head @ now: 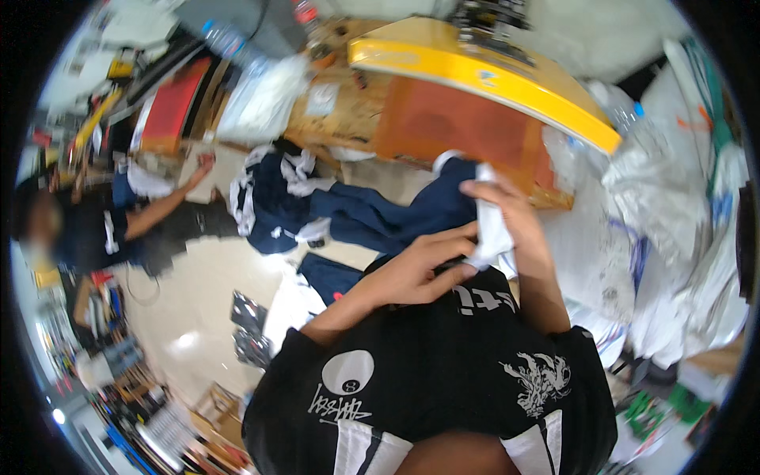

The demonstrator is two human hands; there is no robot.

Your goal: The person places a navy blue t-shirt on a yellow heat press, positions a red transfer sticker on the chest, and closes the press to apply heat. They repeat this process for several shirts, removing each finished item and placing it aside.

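In front of my chest, a navy garment with white trim [415,205] stretches out to the left. My right hand [507,205] grips it at a white band [491,225], its thumb and fingers on either side of the cloth. My left hand [433,261] pinches the lower end of that same band. Further left, the navy cloth runs up to a bunched pile of navy and white garments [270,196]. Below the stretched cloth, another folded navy piece [329,276] lies beside white cloth [291,309].
A yellow machine [475,71] overhangs an orange panel [457,119] on a wooden bench [338,119]. White sacks [599,255] crowd the right side. A co-worker [83,225] is at the left. Dark plastic packets [249,326] lie on the floor. A chair [217,412] stands lower left.
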